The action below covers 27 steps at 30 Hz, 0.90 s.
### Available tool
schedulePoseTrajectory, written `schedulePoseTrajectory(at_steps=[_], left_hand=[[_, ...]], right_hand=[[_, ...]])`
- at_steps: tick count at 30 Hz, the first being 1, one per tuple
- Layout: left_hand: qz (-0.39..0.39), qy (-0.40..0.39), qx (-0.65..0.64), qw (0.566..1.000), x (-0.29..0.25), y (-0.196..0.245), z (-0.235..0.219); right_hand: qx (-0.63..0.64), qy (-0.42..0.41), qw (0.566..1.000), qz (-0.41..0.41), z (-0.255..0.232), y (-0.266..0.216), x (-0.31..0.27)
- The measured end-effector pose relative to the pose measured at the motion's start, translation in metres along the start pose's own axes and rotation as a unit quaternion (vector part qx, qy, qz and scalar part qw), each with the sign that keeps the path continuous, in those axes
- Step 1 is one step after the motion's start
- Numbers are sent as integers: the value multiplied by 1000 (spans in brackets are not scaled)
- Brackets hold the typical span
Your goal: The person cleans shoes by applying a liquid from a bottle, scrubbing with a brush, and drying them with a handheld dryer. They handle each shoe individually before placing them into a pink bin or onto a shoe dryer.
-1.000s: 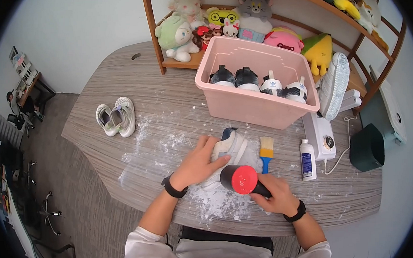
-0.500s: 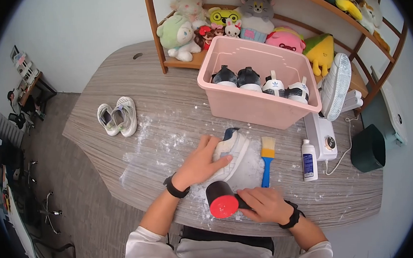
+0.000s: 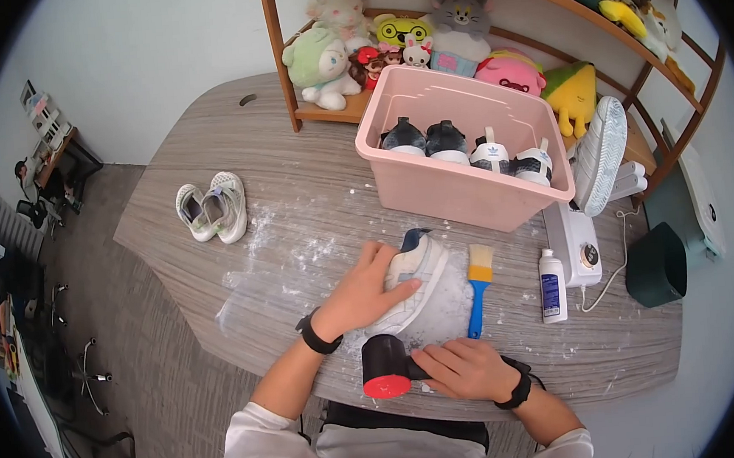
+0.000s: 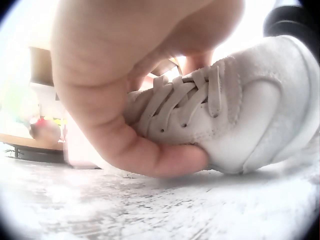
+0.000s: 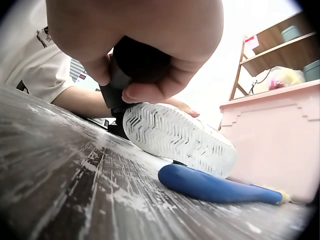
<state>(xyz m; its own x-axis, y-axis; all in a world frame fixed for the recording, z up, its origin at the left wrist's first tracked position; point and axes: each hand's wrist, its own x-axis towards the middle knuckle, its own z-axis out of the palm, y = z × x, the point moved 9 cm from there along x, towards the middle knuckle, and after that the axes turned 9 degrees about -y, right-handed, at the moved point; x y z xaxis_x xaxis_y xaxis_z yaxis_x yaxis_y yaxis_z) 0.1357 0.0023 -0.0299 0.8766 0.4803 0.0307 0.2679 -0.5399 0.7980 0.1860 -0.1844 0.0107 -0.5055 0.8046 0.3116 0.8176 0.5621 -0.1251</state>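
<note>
A shoe (image 3: 414, 266) is being held by the left grip (image 3: 363, 291). At its six o'clock, a mallet (image 3: 385, 364) is being clasped by the right grip (image 3: 472, 370).

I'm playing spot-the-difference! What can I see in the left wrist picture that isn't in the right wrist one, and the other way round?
Only the left wrist view shows the crisscross laces on the white shoe.

Only the right wrist view shows the zigzag sole, the blue brush handle, and the right hand gripping a black handle.

Both show that same shoe, part of the left hand and the white-streaked tabletop.
</note>
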Motion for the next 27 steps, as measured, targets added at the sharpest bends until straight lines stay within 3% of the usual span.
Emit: schedulePoseTrajectory(at_steps=[4, 7, 10, 13, 16, 19, 27], left_hand=[[-10, 0, -14, 1000, -1, -1, -1], [-4, -7, -29, 1000, 0, -5, 1], [13, -4, -24, 1000, 1, -4, 0], [17, -2, -12, 1000, 1, -3, -1], [-2, -11, -14, 1000, 1, 0, -1], [-12, -13, -17, 1000, 1, -1, 0], [-18, -1, 13, 1000, -1, 4, 0]], right_hand=[[39, 12, 999, 20, -5, 11, -4], [82, 39, 992, 85, -13, 32, -11], [114, 81, 977, 159, -17, 59, -23], [152, 142, 936, 285, -14, 93, -41], [177, 172, 917, 314, -15, 107, -50], [178, 154, 932, 277, -23, 99, -41], [193, 164, 919, 302, -22, 101, -43]])
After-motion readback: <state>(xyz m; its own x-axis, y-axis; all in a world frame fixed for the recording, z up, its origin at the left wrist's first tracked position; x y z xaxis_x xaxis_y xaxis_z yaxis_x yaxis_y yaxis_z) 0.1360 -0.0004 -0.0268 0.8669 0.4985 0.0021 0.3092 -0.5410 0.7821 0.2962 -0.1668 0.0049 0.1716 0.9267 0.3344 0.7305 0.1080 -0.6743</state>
